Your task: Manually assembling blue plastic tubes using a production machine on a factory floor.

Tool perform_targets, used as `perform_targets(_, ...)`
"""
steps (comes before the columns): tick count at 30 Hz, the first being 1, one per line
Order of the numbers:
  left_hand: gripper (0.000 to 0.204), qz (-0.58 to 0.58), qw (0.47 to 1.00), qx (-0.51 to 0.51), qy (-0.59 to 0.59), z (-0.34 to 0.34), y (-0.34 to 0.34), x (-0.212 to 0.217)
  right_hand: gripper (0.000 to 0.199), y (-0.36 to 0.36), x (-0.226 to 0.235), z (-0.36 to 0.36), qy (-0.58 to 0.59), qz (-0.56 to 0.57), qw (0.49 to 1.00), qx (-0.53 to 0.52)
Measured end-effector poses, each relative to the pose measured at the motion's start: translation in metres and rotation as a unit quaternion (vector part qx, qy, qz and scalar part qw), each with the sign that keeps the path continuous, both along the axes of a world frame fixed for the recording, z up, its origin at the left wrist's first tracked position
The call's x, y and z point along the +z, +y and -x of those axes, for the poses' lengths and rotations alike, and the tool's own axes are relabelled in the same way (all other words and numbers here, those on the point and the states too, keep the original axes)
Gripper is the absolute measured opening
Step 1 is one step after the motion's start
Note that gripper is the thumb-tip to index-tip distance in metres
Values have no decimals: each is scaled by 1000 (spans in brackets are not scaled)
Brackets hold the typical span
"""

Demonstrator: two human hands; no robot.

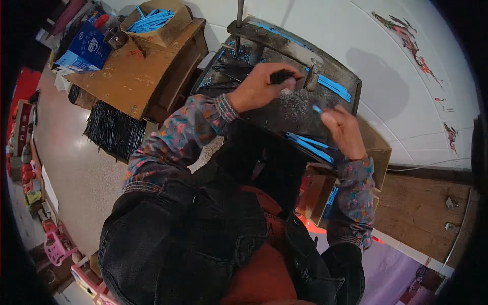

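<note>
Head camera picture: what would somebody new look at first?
Probably the bright blue strips on the dark worktop, beyond the right hand. More fill a cardboard box at upper left. Flowery sleeves and the left hand holding a dark thing stand out too.

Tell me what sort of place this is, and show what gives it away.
Probably a small workshop for hand piecework: a grimy worktable scattered with blue scraps, an open cardboard box heaped with blue strips, and a pile of thin black strips.
</note>
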State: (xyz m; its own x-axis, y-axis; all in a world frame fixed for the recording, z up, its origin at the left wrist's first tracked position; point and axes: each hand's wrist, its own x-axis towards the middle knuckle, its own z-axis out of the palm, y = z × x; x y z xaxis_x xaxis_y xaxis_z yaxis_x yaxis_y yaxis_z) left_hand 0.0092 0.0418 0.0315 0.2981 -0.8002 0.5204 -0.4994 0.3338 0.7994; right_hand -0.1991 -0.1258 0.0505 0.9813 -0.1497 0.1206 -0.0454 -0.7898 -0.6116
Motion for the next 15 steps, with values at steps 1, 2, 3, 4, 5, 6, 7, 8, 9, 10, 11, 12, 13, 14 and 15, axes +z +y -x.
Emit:
perform_targets(1, 12, 9, 997, -12, 76, 1, -6, -3, 17, 2, 4, -5, -22, -10, 999, -29)
perform_targets(2, 11, 17, 988, -24, 154, 3, -13, -8, 16, 4, 7, -11, -42, -20, 997, -56)
perform_targets(3, 10, 26, 972, -35, 230, 6, -19, -14, 15, 6, 9, -17, -62, -31, 994, -83)
perform_targets(4, 9, 34, 951, -46, 305, 6, -24, -18, 15, 8, 10, -22, -81, -42, 990, -110)
perform_targets(5, 9, 35, 950, -46, 306, 7, -30, -23, 15, 8, 8, -27, -80, -42, 990, -110)
perform_targets(6, 9, 37, 951, -48, 304, 6, -35, -27, 14, 7, 4, -33, -108, -69, 985, -115)
perform_targets(7, 9, 41, 952, -48, 301, 4, -38, -30, 14, 7, 0, -41, -136, -97, 979, -118)
perform_targets(8, 8, 44, 952, -48, 298, 2, -41, -34, 14, 7, -5, -47, -163, -125, 971, -120)
perform_targets(9, 8, 46, 953, -47, 296, 1, -43, -38, 14, 7, -7, -51, -189, -153, 962, -123)
perform_targets(10, 8, 46, 953, -46, 297, 1, -44, -37, 14, 7, -8, -53, -187, -154, 962, -122)
perform_targets(11, 8, 47, 954, -36, 295, 2, -44, -37, 13, 7, -9, -55, -179, -178, 959, -129)
perform_targets(12, 8, 48, 955, -25, 293, 3, -44, -36, 12, 7, -10, -57, -171, -202, 955, -137)
perform_targets(13, 8, 49, 955, -15, 291, 4, -44, -35, 11, 6, -10, -59, -162, -226, 950, -145)
perform_targets(14, 8, 49, 956, -5, 289, 4, -44, -36, 11, 6, -10, -60, -153, -249, 944, -153)
perform_targets(15, 8, 48, 956, -3, 290, 3, -45, -38, 11, 4, -8, -62, -151, -251, 944, -151)
